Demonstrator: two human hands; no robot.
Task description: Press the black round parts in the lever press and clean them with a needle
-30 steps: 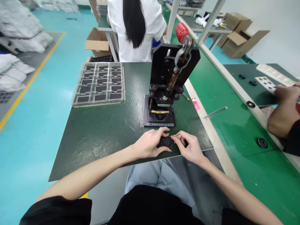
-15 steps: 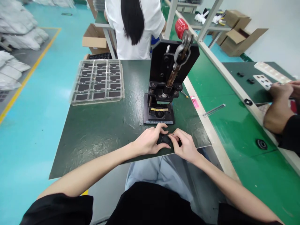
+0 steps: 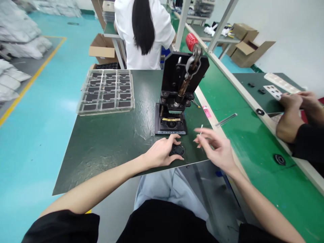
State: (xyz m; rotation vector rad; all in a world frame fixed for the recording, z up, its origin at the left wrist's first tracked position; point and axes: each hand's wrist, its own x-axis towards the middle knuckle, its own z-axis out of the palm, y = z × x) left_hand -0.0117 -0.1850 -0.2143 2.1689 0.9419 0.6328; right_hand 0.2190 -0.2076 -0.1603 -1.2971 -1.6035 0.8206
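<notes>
My left hand (image 3: 163, 151) curves its thumb and fingers around a round black part (image 3: 179, 150) with a thin pale ring, at the front edge of the green-topped table. Up and to the right, my right hand (image 3: 219, 149) pinches a thin pale strip (image 3: 201, 129); slight blur hides what the strip is. Just behind the black part stands a black hand press (image 3: 187, 72) with a red-handled lever (image 3: 191, 41). A yellow strip (image 3: 171, 119) lies across the press's base, with a round black fixture in front of it.
A clear compartment tray (image 3: 106, 109) with dark pieces is at the table's back left. Right of the table runs a green belt (image 3: 255, 135) carrying a black round part (image 3: 279, 159). A co-worker's hands (image 3: 293, 101) work beyond it. Ahead sits a person in white (image 3: 159, 30).
My right hand has moved right and away from the black part, with the thin strip now showing in its fingers. My left hand stays around the part. The camera view has shifted slightly.
</notes>
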